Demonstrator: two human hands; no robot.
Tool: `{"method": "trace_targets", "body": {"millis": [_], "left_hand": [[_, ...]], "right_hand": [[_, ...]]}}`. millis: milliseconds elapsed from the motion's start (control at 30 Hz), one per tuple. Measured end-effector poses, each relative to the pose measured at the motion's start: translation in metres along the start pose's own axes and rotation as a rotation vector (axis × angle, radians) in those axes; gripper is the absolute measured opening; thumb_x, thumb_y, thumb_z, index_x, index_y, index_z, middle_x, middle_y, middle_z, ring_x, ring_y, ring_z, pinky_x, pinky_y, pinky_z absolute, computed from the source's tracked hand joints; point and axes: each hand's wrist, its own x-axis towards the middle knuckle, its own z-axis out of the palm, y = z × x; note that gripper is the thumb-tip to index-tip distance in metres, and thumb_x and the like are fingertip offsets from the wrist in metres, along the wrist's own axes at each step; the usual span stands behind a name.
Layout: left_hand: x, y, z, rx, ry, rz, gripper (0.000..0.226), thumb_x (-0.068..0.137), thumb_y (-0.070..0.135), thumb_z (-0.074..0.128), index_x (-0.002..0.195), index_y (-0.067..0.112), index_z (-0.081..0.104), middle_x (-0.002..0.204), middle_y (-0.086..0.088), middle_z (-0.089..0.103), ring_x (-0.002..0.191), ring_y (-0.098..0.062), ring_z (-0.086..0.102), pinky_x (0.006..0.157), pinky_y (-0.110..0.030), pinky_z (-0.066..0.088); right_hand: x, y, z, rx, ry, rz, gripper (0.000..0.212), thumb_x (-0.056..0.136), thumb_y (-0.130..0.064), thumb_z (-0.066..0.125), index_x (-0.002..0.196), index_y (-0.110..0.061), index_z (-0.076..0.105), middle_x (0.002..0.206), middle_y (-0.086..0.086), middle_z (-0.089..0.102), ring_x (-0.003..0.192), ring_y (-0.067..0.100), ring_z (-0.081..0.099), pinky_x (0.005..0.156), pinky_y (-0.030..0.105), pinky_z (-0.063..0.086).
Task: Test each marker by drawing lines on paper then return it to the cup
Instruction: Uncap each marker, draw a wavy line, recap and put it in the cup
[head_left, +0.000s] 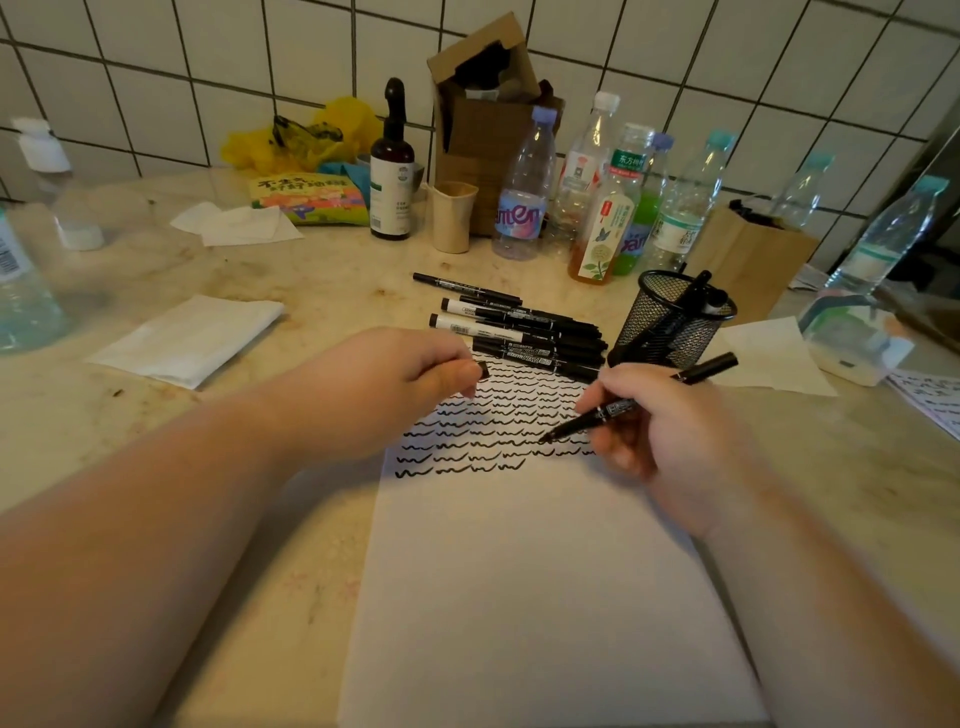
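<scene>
The right hand holds a black marker in a closed writing grip, its tip touching the paper among rows of wavy black lines. The left hand pinches the marker's cap between thumb and fingers above the paper's top edge. A pile of markers lies on the tabletop just beyond the paper, beside the black mesh cup, which holds a few markers.

Both forearms are bare to the frame's edge, wrists and fingers unadorned.
</scene>
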Motion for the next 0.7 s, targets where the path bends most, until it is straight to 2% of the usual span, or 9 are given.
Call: {"method": "trace_targets", "body": {"millis": [100,267,433,600,700], "left_hand": [[-0.0007,-0.0034,0.003,0.095,-0.037,-0.01,0.017,0.1,0.042,0.044,0.101,0.037,0.06,0.079,0.009,0.064,0.072,-0.005,0.056,0.063,-0.024,0.044],[0.0009,-0.0059,0.0051,0.116,-0.066,-0.004,0.021,0.099,0.045,0.047,0.081,0.043,0.057,0.078,0.015,0.068,0.073,-0.002,0.059,0.066,-0.025,0.047],[0.0012,-0.0044,0.0045,0.155,-0.065,-0.007,0.025,0.099,0.045,0.048,0.075,0.044,0.054,0.071,0.016,0.065,0.064,0.005,0.056,0.056,-0.018,0.035],[0.0017,-0.0053,0.0049,0.153,-0.062,-0.008,0.021,0.099,0.045,0.047,0.08,0.043,0.055,0.076,0.015,0.068,0.065,0.003,0.056,0.056,-0.02,0.036],[0.0011,-0.0054,0.0049,0.151,-0.055,-0.007,0.024,0.099,0.045,0.047,0.076,0.043,0.054,0.071,0.017,0.065,0.063,0.013,0.055,0.055,-0.018,0.033]], "right_hand": [[-0.0021,0.0,-0.0005,-0.044,0.001,0.048,0.029,0.09,-0.01,0.056,0.063,-0.013,0.065,0.045,0.009,0.052,0.042,0.021,0.038,0.04,0.022,0.028],[-0.0008,0.0024,0.0037,-0.079,0.016,0.09,0.031,0.088,-0.011,0.056,0.058,-0.018,0.059,0.045,0.006,0.048,0.041,0.018,0.038,0.043,0.019,0.023],[-0.0035,0.0013,0.0066,-0.112,-0.021,0.046,0.032,0.089,-0.009,0.056,0.059,-0.018,0.063,0.05,0.009,0.057,0.042,0.018,0.042,0.041,0.021,0.032],[-0.0053,0.0004,0.0075,-0.117,-0.047,0.046,0.033,0.09,-0.007,0.056,0.059,-0.018,0.064,0.053,0.011,0.061,0.046,0.02,0.046,0.042,0.024,0.035],[-0.0063,0.0,0.0077,-0.152,-0.064,0.031,0.031,0.09,-0.009,0.058,0.062,-0.017,0.065,0.056,0.014,0.063,0.045,0.018,0.048,0.045,0.026,0.036]]}}
